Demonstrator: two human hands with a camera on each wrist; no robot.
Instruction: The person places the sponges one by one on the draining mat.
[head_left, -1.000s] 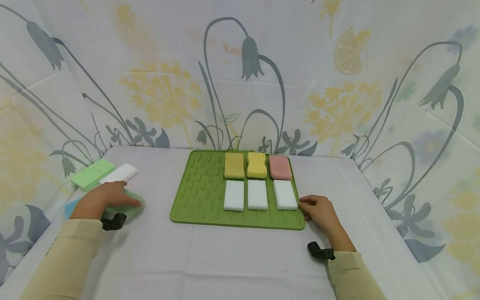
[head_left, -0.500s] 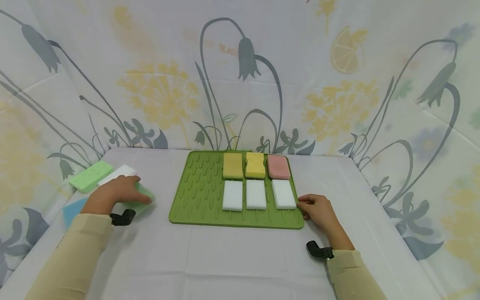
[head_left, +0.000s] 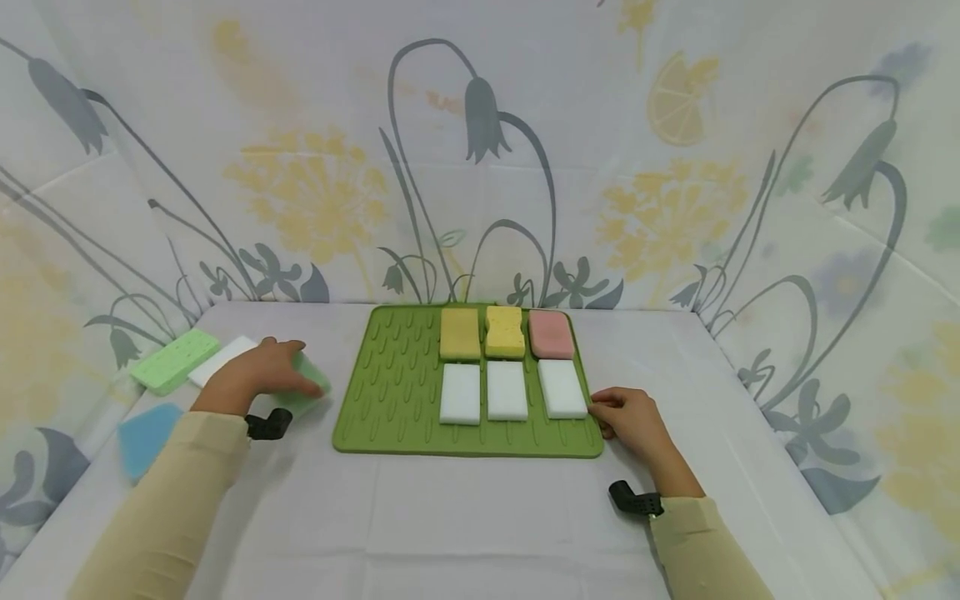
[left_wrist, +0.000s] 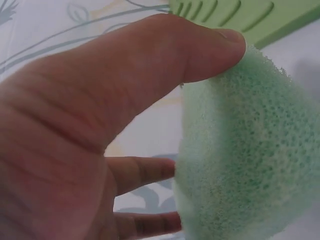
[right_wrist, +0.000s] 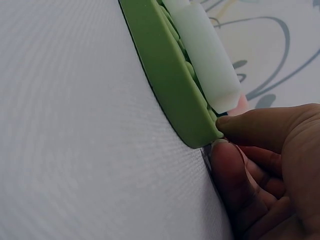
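Observation:
My left hand grips a pale green porous sponge left of the green ridged mat, thumb on one edge and fingers on the other. At the mat's right edge, my right hand pinches the rim between thumb and index finger, as the right wrist view shows. On the mat's back row lie a mustard sponge, a yellow notched sponge and a pink sponge. Three white sponges form the row in front, the rightmost close to my right fingertips.
Beyond my left hand, a bright green sponge and a white sponge lie at the table's left side. A blue sponge sits nearer, partly behind my left sleeve. A flower-printed cloth rises behind the white-covered table.
My left hand has moved right toward the mat with the pale green sponge, uncovering more of the blue sponge. My right hand has stayed at the mat's edge.

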